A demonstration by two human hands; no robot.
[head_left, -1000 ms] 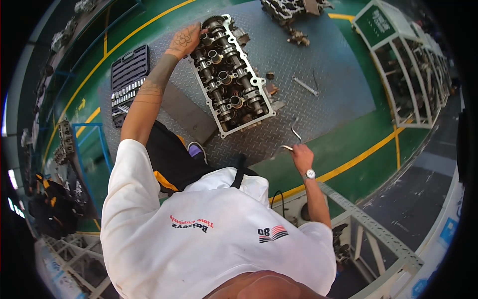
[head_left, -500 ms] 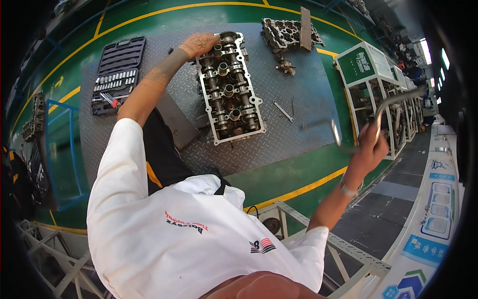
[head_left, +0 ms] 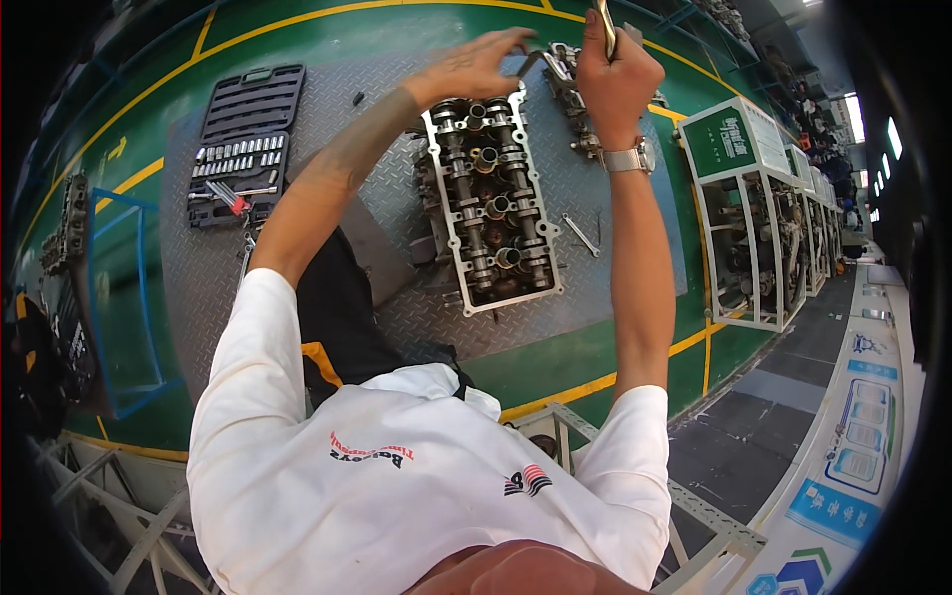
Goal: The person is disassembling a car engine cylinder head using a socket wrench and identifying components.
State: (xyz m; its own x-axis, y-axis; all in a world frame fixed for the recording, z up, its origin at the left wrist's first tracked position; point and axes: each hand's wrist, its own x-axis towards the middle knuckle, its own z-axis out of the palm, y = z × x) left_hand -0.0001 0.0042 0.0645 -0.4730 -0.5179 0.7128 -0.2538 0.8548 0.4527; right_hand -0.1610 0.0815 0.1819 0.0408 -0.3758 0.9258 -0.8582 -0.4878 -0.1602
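Note:
A cylinder head [head_left: 493, 213] with two camshafts and a row of round tubes lies on a tread-plate surface [head_left: 397, 317] in front of me. Over its far end reaches my left hand [head_left: 471, 67], fingers stretched out and slightly blurred, holding nothing that I can see. Farther right, my right hand [head_left: 620, 84] is closed around a crank-shaped speed handle [head_left: 607, 28], whose shiny bent rod rises past my thumb. A dark bar-like piece shows by my left fingertips; whether it belongs to the handle, I cannot tell.
An opened socket case [head_left: 243, 149] lies on the left. A wrench [head_left: 581, 235] rests right of the cylinder head. Another engine part [head_left: 567, 79] sits behind my right hand. White-framed engine stands [head_left: 744, 228] line the right side; a blue frame [head_left: 149, 297] stands far left.
My right hand has swung up and left with the speed handle, to beyond the cylinder head. My left hand has moved right, off the head's far end, its fingers now extended.

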